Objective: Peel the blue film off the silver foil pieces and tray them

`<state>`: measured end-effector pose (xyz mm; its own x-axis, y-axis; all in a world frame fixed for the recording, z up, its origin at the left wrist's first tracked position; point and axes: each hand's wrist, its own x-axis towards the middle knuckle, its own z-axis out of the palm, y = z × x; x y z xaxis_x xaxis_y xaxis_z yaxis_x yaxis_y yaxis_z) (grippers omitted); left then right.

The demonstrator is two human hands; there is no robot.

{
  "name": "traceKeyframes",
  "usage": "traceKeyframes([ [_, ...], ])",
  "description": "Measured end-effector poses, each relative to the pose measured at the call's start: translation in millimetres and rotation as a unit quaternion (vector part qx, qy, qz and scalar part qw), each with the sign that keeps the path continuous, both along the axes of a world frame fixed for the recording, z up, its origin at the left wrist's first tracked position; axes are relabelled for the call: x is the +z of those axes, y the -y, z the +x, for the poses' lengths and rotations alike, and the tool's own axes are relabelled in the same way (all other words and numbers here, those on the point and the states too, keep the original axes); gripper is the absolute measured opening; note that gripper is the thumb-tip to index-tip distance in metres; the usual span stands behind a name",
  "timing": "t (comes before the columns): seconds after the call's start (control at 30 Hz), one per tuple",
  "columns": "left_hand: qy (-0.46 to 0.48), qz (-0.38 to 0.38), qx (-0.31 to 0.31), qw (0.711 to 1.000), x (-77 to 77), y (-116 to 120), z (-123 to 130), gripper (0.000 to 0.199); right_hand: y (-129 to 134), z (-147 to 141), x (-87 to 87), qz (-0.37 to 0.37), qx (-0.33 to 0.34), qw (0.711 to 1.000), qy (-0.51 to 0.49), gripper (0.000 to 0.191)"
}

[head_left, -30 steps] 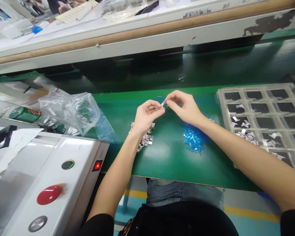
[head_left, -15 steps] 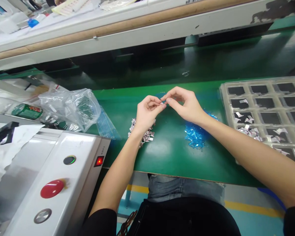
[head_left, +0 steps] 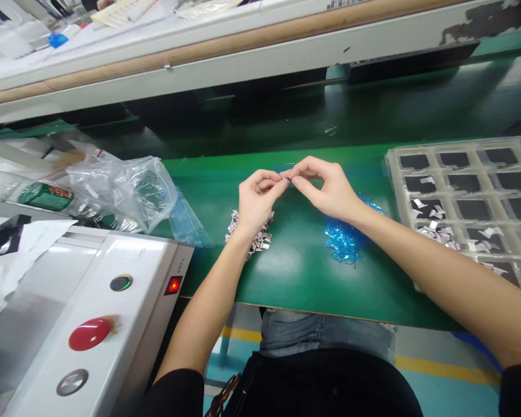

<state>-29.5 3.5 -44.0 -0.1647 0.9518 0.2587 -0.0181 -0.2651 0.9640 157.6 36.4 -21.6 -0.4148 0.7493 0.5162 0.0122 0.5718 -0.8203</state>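
Above the green mat, my left hand and my right hand meet fingertip to fingertip, both closed in a pinch. Between them is a small flat piece, mostly covered by the fingers; its kind is too small to tell. Beneath my left wrist lies a loose pile of small white-and-dark pieces, partly hidden by the arm. A heap of shiny blue film strips rests under my right forearm.
On the right stands a clear compartment tray, several of its pockets holding small white pieces. To the left are a crumpled plastic bag, a bottle and a white machine housing with a red button. A shelf edge runs across the back.
My fingertips have drawn closer together around the small piece, and less of it shows. The piles and the tray look unchanged apart from a slight shift of the camera.
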Motion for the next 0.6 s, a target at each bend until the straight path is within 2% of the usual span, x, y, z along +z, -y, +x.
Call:
traceKeyframes([
  [0.17,-0.010,0.008,0.016,1.000,1.0,1.0,1.4,0.043,0.6,-0.7,-0.9,-0.018,0.009,1.000,-0.016,0.016],
  [0.4,0.003,0.013,0.044,0.999,0.0,1.5,1.9,0.036,4.4,-1.2,1.8,0.011,0.016,1.000,0.000,0.014],
  [0.6,0.016,-0.008,0.033,0.999,-2.5,-0.6,-0.2,0.030,2.3,-3.6,-2.6,-0.019,-0.024,0.999,-0.026,0.024],
])
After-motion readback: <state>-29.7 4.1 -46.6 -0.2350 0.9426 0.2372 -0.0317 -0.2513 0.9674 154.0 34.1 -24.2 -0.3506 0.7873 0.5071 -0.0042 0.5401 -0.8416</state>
